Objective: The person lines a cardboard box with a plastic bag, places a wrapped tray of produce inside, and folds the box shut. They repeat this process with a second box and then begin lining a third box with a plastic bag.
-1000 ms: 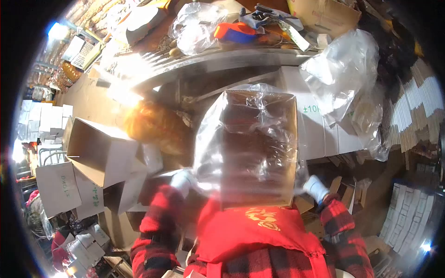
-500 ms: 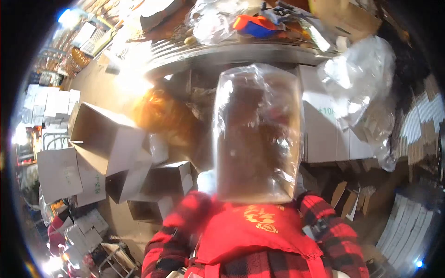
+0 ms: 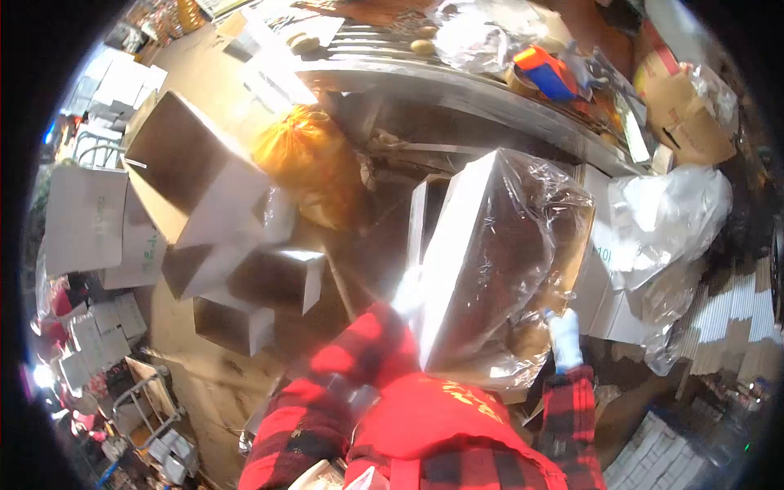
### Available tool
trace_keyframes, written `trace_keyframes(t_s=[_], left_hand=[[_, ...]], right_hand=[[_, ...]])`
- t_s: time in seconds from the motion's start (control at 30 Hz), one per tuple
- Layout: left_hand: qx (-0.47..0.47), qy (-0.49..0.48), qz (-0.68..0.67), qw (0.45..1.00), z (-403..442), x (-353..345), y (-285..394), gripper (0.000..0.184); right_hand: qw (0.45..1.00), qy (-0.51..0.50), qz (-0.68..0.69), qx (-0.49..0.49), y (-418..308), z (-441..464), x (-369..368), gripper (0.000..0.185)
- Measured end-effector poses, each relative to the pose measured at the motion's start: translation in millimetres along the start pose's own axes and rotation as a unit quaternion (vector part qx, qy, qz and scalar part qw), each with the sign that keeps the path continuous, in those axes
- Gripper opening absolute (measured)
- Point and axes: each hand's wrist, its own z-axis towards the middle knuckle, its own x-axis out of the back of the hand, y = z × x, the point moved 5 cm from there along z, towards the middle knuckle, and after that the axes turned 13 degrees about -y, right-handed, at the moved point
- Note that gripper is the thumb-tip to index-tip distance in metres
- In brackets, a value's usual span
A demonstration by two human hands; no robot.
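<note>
A tall open cardboard box (image 3: 453, 253) with a clear plastic liner bag (image 3: 523, 212) inside stands tilted in front of me; the liner drapes over its rim. My left hand (image 3: 406, 296), in a pale glove, is against the outside of the box's left wall, its fingers lost in glare. At the near right edge, my right hand (image 3: 565, 339), in a white glove, is closed on the liner where it folds over the rim. The lower part of the box is hidden behind my red apron (image 3: 433, 416).
Several open boxes (image 3: 204, 180) lie to the left, beside an orange plastic sack (image 3: 310, 163). Ahead runs a metal-edged bench (image 3: 392, 86) with an orange-and-blue tape dispenser (image 3: 547, 73). On the right are crumpled clear plastic (image 3: 670, 212) and stacked flattened cartons (image 3: 723, 327).
The lined box has shifted right and turned, so its white left side now shows. My right hand has come into view on the liner's edge, and the camera view has swung.
</note>
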Motion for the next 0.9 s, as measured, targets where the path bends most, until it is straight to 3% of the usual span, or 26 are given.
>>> trace_keyframes(t_s=[0.07,0.1,0.17,0.2,0.27,0.3,0.33,0.37,0.4,0.43,0.5,0.53,0.57,0.63,0.7,0.77,0.8,0.83,0.9], left_hand=[[-0.031,0.017,-0.041,0.999,-5,-5,37,0.015],[-0.061,0.029,-0.075,0.995,-2,-3,57,0.014],[-0.079,0.07,-0.097,0.99,-2,-1,94,0.012],[-0.098,0.099,-0.112,0.984,1,4,111,0.011],[-0.128,0.122,-0.094,0.98,1,23,151,0.007],[-0.114,0.136,-0.009,0.984,37,55,110,0.007],[-0.074,0.222,-0.109,0.966,-11,68,159,0.01],[-0.094,0.245,-0.028,0.965,4,115,129,0.012],[-0.074,0.305,0.009,0.949,9,144,113,0.013],[-0.047,0.366,0.046,0.928,-17,156,131,0.016],[-0.211,0.302,-0.118,0.922,-62,119,197,0.027],[-0.186,0.337,0.102,0.917,-60,119,198,0.032],[-0.131,0.357,0.312,0.871,-57,123,183,0.037],[-0.036,0.508,0.258,0.821,-84,135,100,0.042],[0.059,0.574,0.266,0.772,-155,119,31,0.04],[0.158,0.543,0.167,0.808,-228,85,-33,0.043],[0.164,0.465,0.081,0.866,-257,66,-64,0.046],[0.157,0.382,-0.01,0.911,-282,40,-90,0.049],[0.078,0.249,0.015,0.965,-314,-15,-108,0.053]], right_hand=[[0.985,-0.021,0.027,-0.168,52,29,-2,0.022],[0.983,0.008,0.085,-0.161,23,18,7,0.018],[0.985,-0.011,0.141,-0.101,50,21,13,0.014],[0.98,0.015,0.197,-0.024,25,10,15,0.014],[0.982,0.156,0.063,-0.082,109,21,16,0.015],[0.991,0.069,0.109,0.038,46,1,21,0.013],[0.973,-0.037,0.174,0.145,-26,-25,24,0.013],[0.972,-0.042,0.165,0.161,-22,-19,29,0.013],[0.981,-0.03,0.002,0.193,-14,-11,35,0.014],[0.971,-0.043,-0.049,0.231,-18,-1,33,0.015],[0.937,-0.061,-0.144,0.312,-40,10,27,0.017],[0.923,-0.056,-0.176,0.338,-60,13,29,0.018],[0.905,-0.057,-0.207,0.366,-90,11,23,0.018],[0.941,-0.128,-0.163,0.268,-100,36,12,0.017],[0.95,-0.151,-0.073,0.264,-96,65,-2,0.018],[0.953,-0.188,0.055,0.232,-131,60,-29,0.018],[0.929,-0.182,0.058,0.317,-128,82,-41,0.017],[0.918,-0.218,0.054,0.328,-147,75,-70,0.017],[0.881,-0.376,0.143,0.25,-192,39,-129,0.015]])
